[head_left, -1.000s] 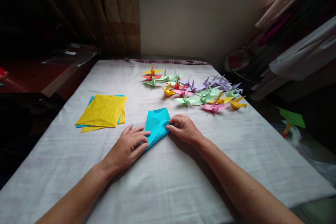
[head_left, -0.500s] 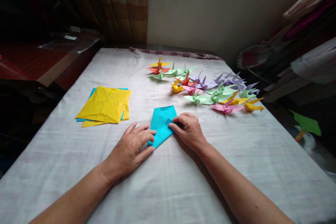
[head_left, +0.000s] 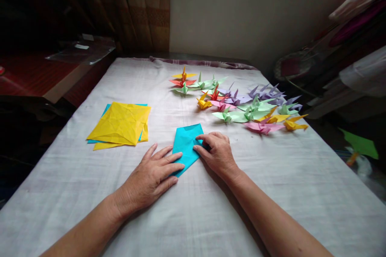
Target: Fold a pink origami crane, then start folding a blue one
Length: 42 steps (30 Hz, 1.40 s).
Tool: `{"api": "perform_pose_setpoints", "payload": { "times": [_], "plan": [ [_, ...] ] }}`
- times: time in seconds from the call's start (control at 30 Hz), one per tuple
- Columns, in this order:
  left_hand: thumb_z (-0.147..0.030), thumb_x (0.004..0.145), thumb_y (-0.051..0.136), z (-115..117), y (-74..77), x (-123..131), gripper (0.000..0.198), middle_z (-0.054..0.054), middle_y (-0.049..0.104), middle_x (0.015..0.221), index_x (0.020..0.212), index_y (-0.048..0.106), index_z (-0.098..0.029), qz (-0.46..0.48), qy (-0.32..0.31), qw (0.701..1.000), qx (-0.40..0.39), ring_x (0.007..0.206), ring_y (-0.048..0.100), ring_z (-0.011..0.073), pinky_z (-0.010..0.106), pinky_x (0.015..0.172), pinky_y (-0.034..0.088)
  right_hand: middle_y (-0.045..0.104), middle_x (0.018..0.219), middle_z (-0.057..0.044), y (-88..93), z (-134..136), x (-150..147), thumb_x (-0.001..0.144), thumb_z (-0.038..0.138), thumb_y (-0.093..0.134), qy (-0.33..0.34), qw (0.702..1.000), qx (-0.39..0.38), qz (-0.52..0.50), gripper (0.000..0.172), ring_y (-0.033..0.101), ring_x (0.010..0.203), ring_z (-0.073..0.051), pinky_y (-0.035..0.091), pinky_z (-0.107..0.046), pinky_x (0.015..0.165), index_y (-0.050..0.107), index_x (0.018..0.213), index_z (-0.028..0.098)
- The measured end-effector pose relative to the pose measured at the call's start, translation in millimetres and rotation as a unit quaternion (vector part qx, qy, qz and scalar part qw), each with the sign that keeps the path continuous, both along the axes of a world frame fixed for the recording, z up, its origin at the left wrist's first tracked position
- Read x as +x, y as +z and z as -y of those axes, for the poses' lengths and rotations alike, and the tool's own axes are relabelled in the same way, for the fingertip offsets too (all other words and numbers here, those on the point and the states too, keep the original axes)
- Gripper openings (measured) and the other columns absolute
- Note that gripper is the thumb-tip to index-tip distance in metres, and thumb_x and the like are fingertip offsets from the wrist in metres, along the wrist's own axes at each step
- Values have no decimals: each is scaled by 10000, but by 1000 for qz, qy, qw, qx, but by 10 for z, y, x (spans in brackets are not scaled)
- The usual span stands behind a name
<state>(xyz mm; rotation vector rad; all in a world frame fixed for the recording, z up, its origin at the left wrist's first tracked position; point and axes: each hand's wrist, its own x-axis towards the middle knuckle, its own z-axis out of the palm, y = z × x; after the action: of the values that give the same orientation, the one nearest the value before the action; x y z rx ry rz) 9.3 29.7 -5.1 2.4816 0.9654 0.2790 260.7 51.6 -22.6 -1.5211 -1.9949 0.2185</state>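
A folded sheet of bright blue origami paper (head_left: 185, 138) lies on the white cloth between my hands, its narrow end toward me. My left hand (head_left: 153, 176) rests flat with fingers spread, the fingertips pressing on the paper's lower left part. At the paper's right edge, my right hand (head_left: 218, 152) has its fingers curled, thumb and index at a small flap. What the other right fingers touch is hidden. Left of the blue paper lies a stack of creased yellow paper (head_left: 123, 122), with blue sheet corners showing under the top sheet.
Several folded paper cranes (head_left: 253, 110) in green, purple, pink, red and yellow stand at the back right of the white-covered table (head_left: 193, 225). A brown wooden surface (head_left: 39, 74) with a clear plastic bag (head_left: 87, 52) is at the left. Hanging cloths (head_left: 364, 68) are at the right.
My left hand has flattened and its fingers reach further over the blue paper. The right index finger has lifted and spread from the thumb, and the small flap now lies lower.
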Motion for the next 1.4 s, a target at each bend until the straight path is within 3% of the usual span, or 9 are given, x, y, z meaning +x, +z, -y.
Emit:
{"api": "perform_pose_setpoints", "payload": {
  "times": [0.37, 0.63, 0.83, 0.97, 1.2, 1.4],
  "plan": [
    [-295, 973, 522, 6, 11, 3, 328, 4, 555, 1450, 1284, 605, -359, 11, 6, 1000, 0, 1435, 366, 276, 602, 1198, 111, 663, 830, -11, 17, 23, -19, 841, 317, 726, -4, 999, 14, 41, 139, 570, 883, -219, 350, -367, 830, 641, 789, 221],
    [-285, 957, 546, 3, 40, 12, 328, 10, 560, 1445, 1269, 615, -356, 11, 8, 1000, -9, 1432, 371, 284, 612, 1197, 110, 660, 975, -45, 69, 47, -31, 881, 367, 662, 12, 998, 1, 64, 142, 552, 1010, -241, 350, -398, 913, 645, 837, 233],
    [-273, 951, 552, 5, 50, 22, 360, 2, 539, 1465, 1297, 594, -367, -2, 11, 1000, -17, 1438, 357, 287, 632, 1190, 115, 623, 1122, -104, 99, 152, -94, 752, 589, 726, 16, 996, -11, 88, 432, 509, 1135, -310, 345, -450, 987, 610, 958, 228],
    [-269, 942, 570, 5, 72, 26, 367, 13, 528, 1475, 1297, 596, -358, -6, 9, 1000, -28, 1445, 344, 299, 642, 1186, 104, 604, 1173, -120, 74, 177, -111, 723, 601, 746, 5, 995, -15, 96, 483, 495, 1179, -326, 345, -466, 999, 610, 983, 218],
    [-270, 939, 570, -30, 130, -23, 406, 25, 483, 1512, 1338, 566, -347, -23, -16, 998, -54, 1472, 288, 316, 651, 1183, 111, 641, 1109, -76, -9, 25, 81, 833, 471, 705, -42, 997, -18, 62, 244, 560, 1052, -278, 381, -427, 903, 650, 880, 238],
    [-255, 929, 575, -22, 147, -14, 409, 37, 480, 1514, 1331, 571, -331, -28, -11, 998, -54, 1472, 288, 318, 650, 1182, 114, 660, 1112, -86, -32, -1, 131, 896, 414, 631, -55, 997, 16, 57, 189, 577, 1058, -279, 406, -435, 904, 669, 914, 230]
  ]
}}
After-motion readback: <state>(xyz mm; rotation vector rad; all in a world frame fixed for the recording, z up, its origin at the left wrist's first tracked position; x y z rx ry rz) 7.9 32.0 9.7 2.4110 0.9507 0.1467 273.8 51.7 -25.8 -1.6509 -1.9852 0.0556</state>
